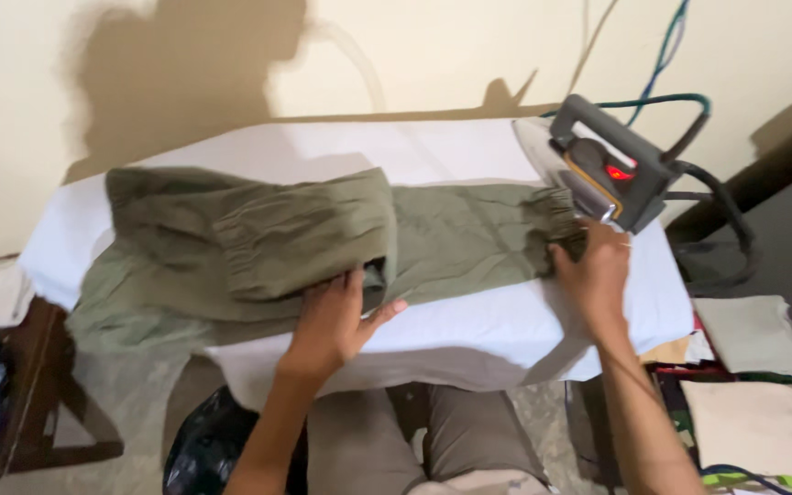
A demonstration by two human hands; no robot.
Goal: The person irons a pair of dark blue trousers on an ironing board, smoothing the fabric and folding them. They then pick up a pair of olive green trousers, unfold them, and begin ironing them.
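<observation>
Pressing down on olive-green trousers (323,243) laid lengthwise across a white-covered ironing table (469,330), the person worked with both hands. At about seven o'clock from the table's middle, the left hand (332,321) lay flat with fingers spread on the near edge of a folded-over leg, seemingly to hold the fold in place. At about four o'clock, the right hand (593,266) was closed, pinching the gathered cuff, apparently to keep the cloth taut. A grey steam iron (602,170) stood tilted on its heel at two o'clock, just beyond the cuff, soleplate off the fabric, with its cord (726,220) trailing off right
</observation>
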